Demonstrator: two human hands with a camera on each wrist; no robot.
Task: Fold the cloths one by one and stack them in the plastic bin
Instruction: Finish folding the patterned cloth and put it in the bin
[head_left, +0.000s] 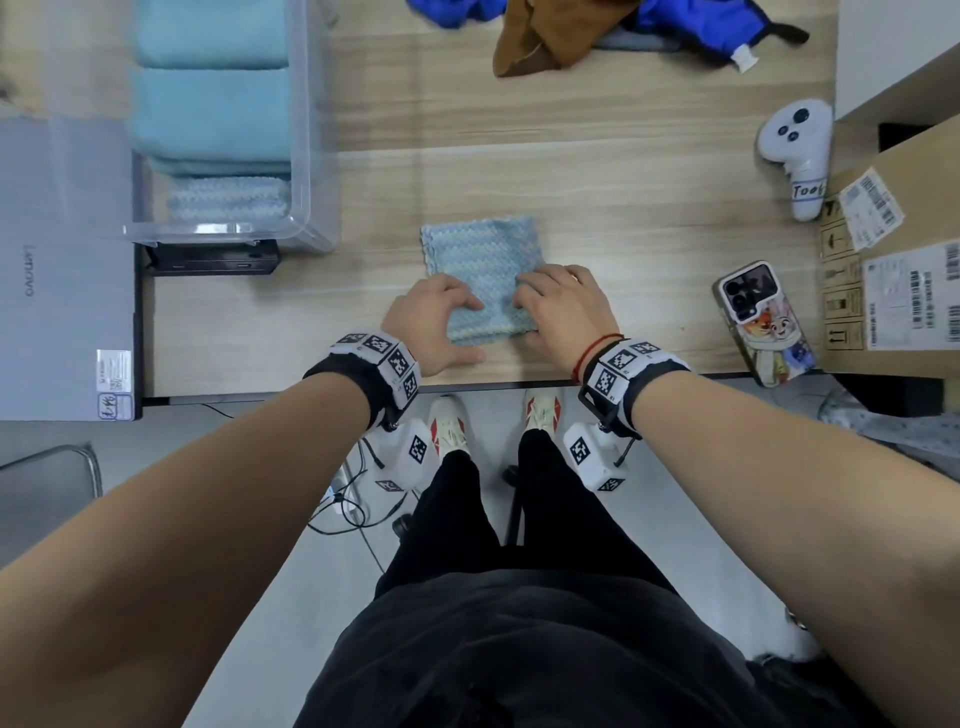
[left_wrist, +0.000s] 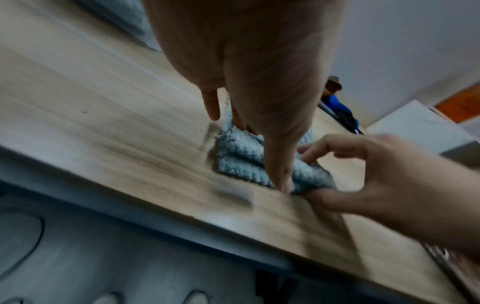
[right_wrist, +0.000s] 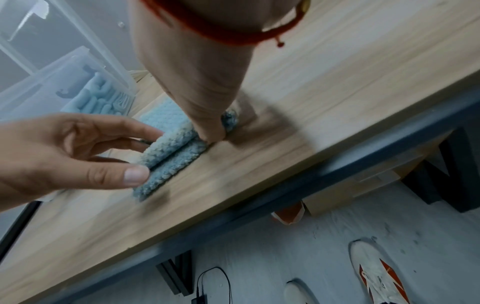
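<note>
Cloth (head_left: 480, 254) edge hidden, L hand (head_left: 434, 322), R hand (head_left: 561, 306)

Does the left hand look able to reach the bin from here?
Probably yes. The bin stands open-topped, left of the cloth, on the left hand's own side, with only bare table between. The hand pinches the cloth, so it would carry that along.

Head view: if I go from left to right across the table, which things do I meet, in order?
Grey laptop → plastic bin → light blue cloth → phone → cardboard box.
</note>
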